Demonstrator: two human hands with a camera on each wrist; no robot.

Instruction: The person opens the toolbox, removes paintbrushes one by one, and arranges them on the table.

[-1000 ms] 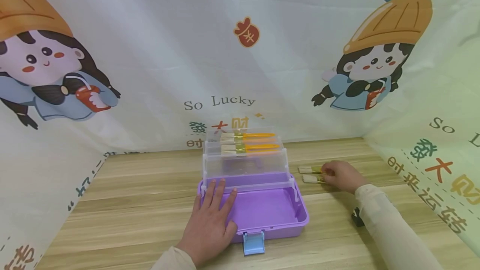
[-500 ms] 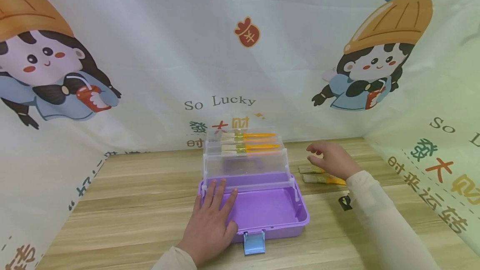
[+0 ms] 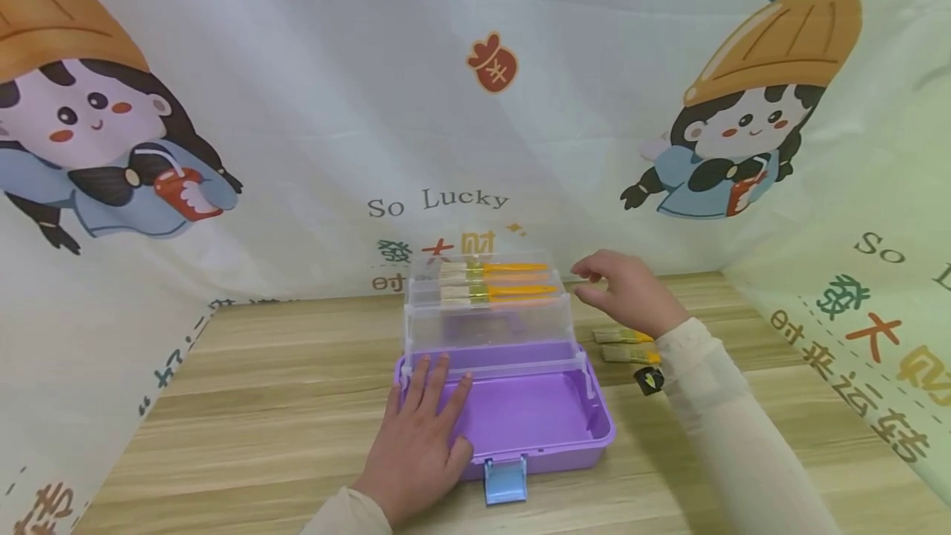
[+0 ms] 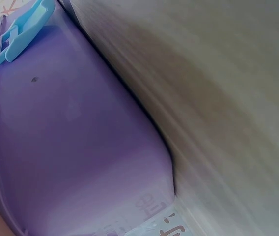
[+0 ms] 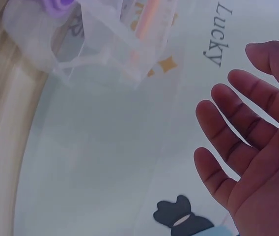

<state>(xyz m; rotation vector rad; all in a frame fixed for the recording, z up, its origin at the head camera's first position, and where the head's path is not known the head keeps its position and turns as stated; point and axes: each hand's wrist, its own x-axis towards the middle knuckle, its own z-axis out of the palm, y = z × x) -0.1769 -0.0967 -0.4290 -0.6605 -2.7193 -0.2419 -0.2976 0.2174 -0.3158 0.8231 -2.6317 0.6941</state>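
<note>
My left hand (image 3: 419, 444) rests with spread, straight fingers over the front left rim of a purple plastic box (image 3: 527, 413). Its outer wall fills much of the left wrist view, with a blue latch (image 4: 29, 32) at the top. Behind the box's open base stand clear tiered trays (image 3: 486, 329). An orange-handled paintbrush (image 3: 518, 267) lies in the upper tier, and another paintbrush (image 3: 520, 292) lies just below it. My right hand (image 3: 630, 294) hovers beside the trays' right side. In the right wrist view its fingers are loosely bent, and the palm (image 5: 272, 191) holds nothing.
Two more paintbrushes lie on the wooden table (image 3: 282, 403) right of the box, an upper brush (image 3: 618, 337) and a lower brush (image 3: 624, 352), handles hidden by the right arm. A small black device (image 3: 649, 381) shows at the right wrist. A printed cloth (image 3: 319, 106) stands behind.
My right hand has let go of the brushes on the table, then risen and moved left toward the clear trays. The left hand has stayed on the box.
</note>
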